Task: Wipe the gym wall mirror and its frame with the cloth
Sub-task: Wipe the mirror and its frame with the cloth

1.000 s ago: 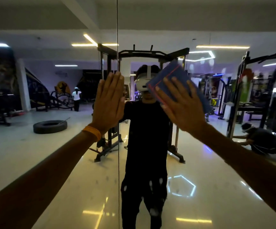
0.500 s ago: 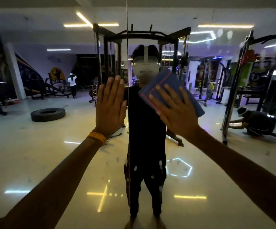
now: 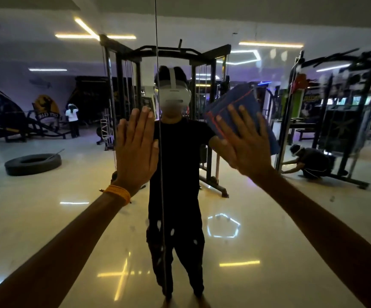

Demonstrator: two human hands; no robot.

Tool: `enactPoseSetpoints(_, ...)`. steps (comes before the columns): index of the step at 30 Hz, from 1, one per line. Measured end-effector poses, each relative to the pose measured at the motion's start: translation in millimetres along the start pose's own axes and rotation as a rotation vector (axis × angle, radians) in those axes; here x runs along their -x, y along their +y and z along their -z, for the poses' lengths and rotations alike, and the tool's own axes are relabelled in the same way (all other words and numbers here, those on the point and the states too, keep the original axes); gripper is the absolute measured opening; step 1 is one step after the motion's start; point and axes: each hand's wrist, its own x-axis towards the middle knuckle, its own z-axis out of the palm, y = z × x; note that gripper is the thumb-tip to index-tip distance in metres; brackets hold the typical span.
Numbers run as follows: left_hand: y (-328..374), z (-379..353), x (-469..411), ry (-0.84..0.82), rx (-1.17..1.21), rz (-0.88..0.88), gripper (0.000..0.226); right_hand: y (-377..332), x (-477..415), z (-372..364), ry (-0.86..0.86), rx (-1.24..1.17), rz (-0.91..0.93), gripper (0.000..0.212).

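Our left hand (image 3: 136, 150) lies flat with fingers straight on the mirror (image 3: 47, 218), just left of its vertical seam (image 3: 161, 196); our right hand (image 3: 244, 143), fingers spread, presses the folded blue cloth (image 3: 235, 101) against the glass right of it

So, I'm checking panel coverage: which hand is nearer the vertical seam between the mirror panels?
Left. The left hand lies flat just left of the seam; the right hand, pressing the cloth, is well to its right.
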Motion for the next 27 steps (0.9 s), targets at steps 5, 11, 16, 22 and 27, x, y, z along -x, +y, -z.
enactPoseSetpoints(5, 10, -1, -18, -0.026, -0.012, -0.031, 0.063, -40, 19, -2, -0.005, -0.046, -0.181, 0.054)
enactPoseSetpoints(11, 30, -13, -75, -0.047, -0.021, -0.104, 0.065, 54, 0, 10, -0.02, 0.035, 0.076, 0.056)
enactPoseSetpoints(16, 55, -28, -117, -0.05, -0.098, -0.023, 0.068, 65, -40, 12, 0.112, -0.003, -0.529, 0.059)
enactPoseSetpoints(22, 59, -29, -118, 0.018, -0.105, -0.021, 0.069, 92, -19, 15, -0.061, -0.002, 0.259, 0.06)
enactPoseSetpoints(27, 78, -30, -134, 0.042, -0.071, 0.0, 0.068, 138, -69, 29, 0.084, 0.003, -0.468, 0.061)
